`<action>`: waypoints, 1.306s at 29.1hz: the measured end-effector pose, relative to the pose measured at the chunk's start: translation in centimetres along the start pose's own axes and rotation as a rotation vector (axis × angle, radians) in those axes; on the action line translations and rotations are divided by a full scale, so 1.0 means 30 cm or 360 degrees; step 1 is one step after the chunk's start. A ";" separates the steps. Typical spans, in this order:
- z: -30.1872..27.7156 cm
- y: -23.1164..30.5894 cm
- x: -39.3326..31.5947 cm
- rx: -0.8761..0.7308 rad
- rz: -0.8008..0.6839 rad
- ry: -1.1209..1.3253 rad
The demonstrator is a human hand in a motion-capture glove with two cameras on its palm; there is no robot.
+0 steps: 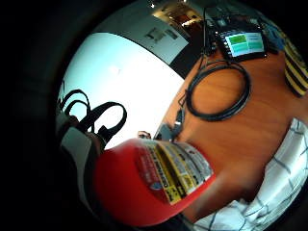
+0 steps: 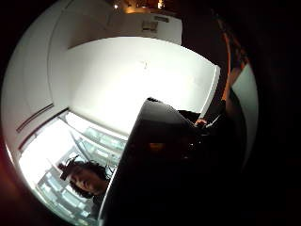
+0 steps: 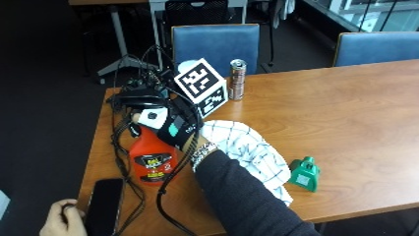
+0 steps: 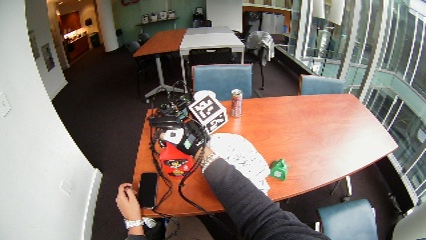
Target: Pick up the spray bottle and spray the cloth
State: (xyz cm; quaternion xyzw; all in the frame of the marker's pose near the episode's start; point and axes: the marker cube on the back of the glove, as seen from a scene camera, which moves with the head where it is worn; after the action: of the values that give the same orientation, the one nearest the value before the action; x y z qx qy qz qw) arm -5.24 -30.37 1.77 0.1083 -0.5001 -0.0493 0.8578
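Observation:
A red spray bottle [image 3: 152, 162] with a yellow and black label stands upright near the table's left end, and my gloved right hand [image 3: 178, 129] grips it around its neck and head. Whether its base touches the wood I cannot tell. Right beside it, to the right, lies a white cloth [image 3: 252, 152] with a dark check, crumpled on the table and partly under my forearm. In the little finger side palm view the red bottle [image 1: 144, 183] fills the space near the palm, with the cloth [image 1: 274, 187] past it. A dark shape [image 2: 164, 165] blocks much of the thumb side view.
A drink can [image 3: 236, 78] stands at the back edge, and a small green object [image 3: 305, 173] sits right of the cloth. A black phone [image 3: 104, 204] lies by the front left corner next to a bare hand [image 3: 62, 221]. Black cables [image 3: 124, 142] trail around the bottle. Blue chairs [image 3: 216, 42] stand behind the table [image 3: 340, 108].

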 end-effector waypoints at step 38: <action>-0.032 0.113 0.093 -0.0300 0.0210 -0.0001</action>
State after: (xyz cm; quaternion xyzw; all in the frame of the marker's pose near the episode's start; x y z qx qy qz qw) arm -3.11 -27.49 4.47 -0.0061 -0.4994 -0.0395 0.8654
